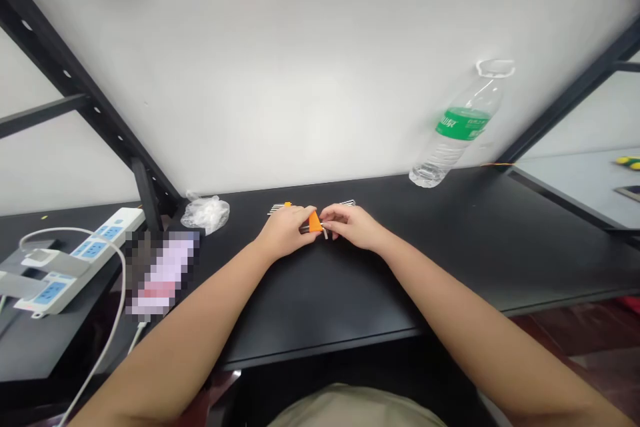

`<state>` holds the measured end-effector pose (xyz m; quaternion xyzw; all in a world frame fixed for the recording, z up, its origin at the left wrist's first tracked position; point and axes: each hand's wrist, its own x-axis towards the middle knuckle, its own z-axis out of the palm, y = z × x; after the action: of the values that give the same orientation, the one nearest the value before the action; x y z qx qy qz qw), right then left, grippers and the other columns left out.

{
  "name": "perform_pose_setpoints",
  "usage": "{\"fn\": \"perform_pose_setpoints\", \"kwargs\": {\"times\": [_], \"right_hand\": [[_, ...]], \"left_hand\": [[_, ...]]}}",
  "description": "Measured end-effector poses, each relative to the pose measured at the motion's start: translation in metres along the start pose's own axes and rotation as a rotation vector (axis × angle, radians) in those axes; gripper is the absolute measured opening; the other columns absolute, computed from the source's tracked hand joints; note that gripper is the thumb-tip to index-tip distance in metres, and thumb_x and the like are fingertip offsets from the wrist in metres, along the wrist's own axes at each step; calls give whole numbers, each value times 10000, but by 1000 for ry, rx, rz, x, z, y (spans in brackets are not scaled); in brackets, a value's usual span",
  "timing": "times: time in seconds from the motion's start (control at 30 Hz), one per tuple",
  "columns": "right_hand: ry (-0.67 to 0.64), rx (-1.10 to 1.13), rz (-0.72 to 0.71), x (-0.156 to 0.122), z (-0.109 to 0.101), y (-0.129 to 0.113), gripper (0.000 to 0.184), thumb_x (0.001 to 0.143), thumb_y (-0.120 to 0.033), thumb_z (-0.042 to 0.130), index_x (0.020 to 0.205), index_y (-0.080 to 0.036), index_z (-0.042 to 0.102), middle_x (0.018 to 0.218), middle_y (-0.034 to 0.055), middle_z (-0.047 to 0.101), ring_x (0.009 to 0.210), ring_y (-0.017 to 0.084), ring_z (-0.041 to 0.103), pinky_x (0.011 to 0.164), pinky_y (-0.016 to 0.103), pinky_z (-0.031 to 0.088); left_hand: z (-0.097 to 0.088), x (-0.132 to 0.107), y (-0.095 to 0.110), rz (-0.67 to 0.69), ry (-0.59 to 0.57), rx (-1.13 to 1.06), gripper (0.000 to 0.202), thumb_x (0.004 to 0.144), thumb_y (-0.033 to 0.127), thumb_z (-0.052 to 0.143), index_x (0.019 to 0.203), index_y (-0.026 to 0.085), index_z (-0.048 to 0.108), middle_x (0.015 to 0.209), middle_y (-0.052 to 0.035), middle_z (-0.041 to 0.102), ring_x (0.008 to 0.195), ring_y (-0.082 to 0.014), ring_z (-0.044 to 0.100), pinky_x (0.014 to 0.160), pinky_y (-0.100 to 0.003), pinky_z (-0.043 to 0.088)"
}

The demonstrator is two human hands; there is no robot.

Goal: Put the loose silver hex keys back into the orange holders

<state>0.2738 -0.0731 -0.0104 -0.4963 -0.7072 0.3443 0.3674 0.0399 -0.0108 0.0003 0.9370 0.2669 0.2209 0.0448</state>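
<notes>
My left hand (286,230) is closed around an orange plastic holder (315,222), its thumb and fingers on either side of it. Dark and metal rods show beside the holder between those fingers. Against its right side, my right hand (353,225) pinches a thin, bent metal key (325,233) that looks like a hex key. Just behind my left hand lie several slim metal rods (275,209) with a second orange piece (287,204). More metal rods (349,203) lie behind my right hand, partly hidden by it.
On the black table (320,307), a crumpled clear plastic bag (205,213) and a blurred-out phone (163,273) lie left. A white power strip (95,250) with a cable is farther left. A clear bottle (450,137) stands back right by the wall. Black frame posts flank the table.
</notes>
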Motion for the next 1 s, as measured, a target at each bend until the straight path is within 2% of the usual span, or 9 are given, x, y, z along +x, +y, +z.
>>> {"fn": "perform_pose_setpoints", "kwargs": {"times": [0.1,0.17,0.23,0.37,0.53,0.63,0.7,0.87,1.0], "right_hand": [[142,-382,-63,-1,-24,16,238,932,-246,624,1138,-265,742,1089,62,704,921,207,667,887,373,518],[186,-545,9,-1,-40,30,266,920,-214,634,1148,-262,762,1075,86,676,904,215,653,874,372,512],[166,-612,58,1,-49,43,277,921,-205,630,1151,-262,773,1053,91,656,876,211,645,847,358,512],[145,-638,79,3,-50,51,274,914,-177,611,1117,-258,776,1033,82,637,875,201,637,827,330,499],[143,-716,175,1,-42,39,70,794,-164,681,745,-207,706,931,78,648,721,177,598,676,307,445],[85,-665,249,-3,-37,30,86,717,-160,721,699,-212,654,818,50,666,641,165,570,593,292,398],[45,-578,231,-4,-34,24,95,715,-144,700,726,-219,643,769,24,672,629,160,569,584,282,394],[-55,-300,16,-5,-27,5,152,824,-142,592,929,-224,664,839,2,686,728,158,613,673,276,462],[-6,-292,-130,-6,-20,-7,161,896,-191,576,983,-233,704,905,22,678,823,173,610,771,312,478]], "left_hand": [[0,-1,0,-36,-1,-29,389,882,416,682,1229,263,594,914,-14,704,824,-210,670,751,-326,505],[0,-1,0,-50,-7,-63,426,882,410,679,1273,276,573,923,-6,710,825,-206,676,750,-324,514],[0,-2,-1,-59,-17,-92,422,883,398,670,1277,286,573,910,3,713,812,-201,678,733,-317,516],[-6,-2,3,-65,-50,-125,363,869,364,646,1219,282,594,861,16,709,749,-186,669,682,-298,496],[-11,-1,7,-68,-44,-106,275,844,331,619,1113,275,615,797,21,690,678,-178,640,659,-299,475],[-9,-1,6,-79,-34,-102,270,833,324,622,1097,272,614,783,23,682,669,-178,637,645,-297,469],[-8,-1,4,-86,-41,-115,261,836,329,627,1092,277,612,766,33,677,663,-173,637,643,-293,468],[-5,-1,3,-80,-36,-128,354,848,353,645,1193,287,593,793,35,695,700,-178,656,668,-300,482],[-5,-1,3,-69,-38,-127,325,850,343,640,1167,285,596,793,32,690,687,-178,648,665,-303,480]]}}
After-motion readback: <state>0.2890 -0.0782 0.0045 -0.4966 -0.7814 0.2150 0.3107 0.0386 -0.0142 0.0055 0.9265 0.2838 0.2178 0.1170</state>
